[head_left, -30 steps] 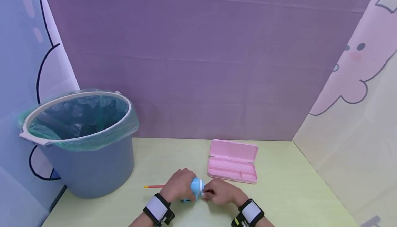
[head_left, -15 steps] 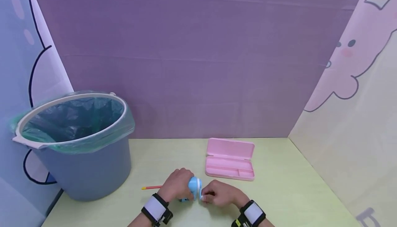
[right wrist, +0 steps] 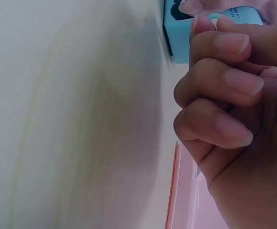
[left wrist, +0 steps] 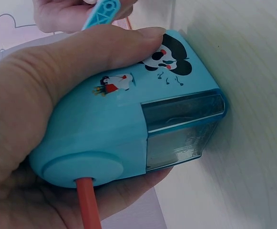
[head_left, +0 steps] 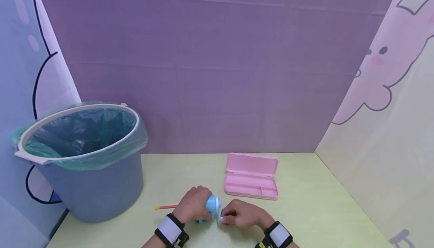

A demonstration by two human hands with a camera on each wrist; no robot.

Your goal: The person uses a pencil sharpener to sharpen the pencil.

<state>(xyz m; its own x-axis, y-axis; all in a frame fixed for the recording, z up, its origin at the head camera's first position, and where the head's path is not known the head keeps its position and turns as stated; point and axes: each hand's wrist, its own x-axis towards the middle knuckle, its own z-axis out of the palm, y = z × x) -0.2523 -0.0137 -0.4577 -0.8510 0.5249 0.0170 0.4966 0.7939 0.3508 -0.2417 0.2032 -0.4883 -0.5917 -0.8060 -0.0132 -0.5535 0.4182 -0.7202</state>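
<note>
A: What is the left hand (head_left: 194,204) gripping?
B: A smooth, rounded blue plastic pencil sharpener (left wrist: 97,129) with a clear, boxy shavings drawer (left wrist: 183,133). It sits on the pale, faintly streaked table (head_left: 312,203), left of the open pink pencil case (head_left: 251,191) and nearer the person.
A: And the pencil?
B: The slim red pencil (left wrist: 88,205) enters a round disc (left wrist: 62,167) on the sharpener's end, its yellow end pointing away from the case.
A: Any writing?
B: Small dark lettering, too tiny to read, plus a black-and-white cartoon face (left wrist: 171,57) with music notes.
A: How are the fingers?
B: The left thumb lies along one face, fingers wrapped round the opposite side. The right hand (head_left: 244,215) pinches the crank (left wrist: 102,13) end between thumb and forefinger, remaining fingers curled toward the palm.
</note>
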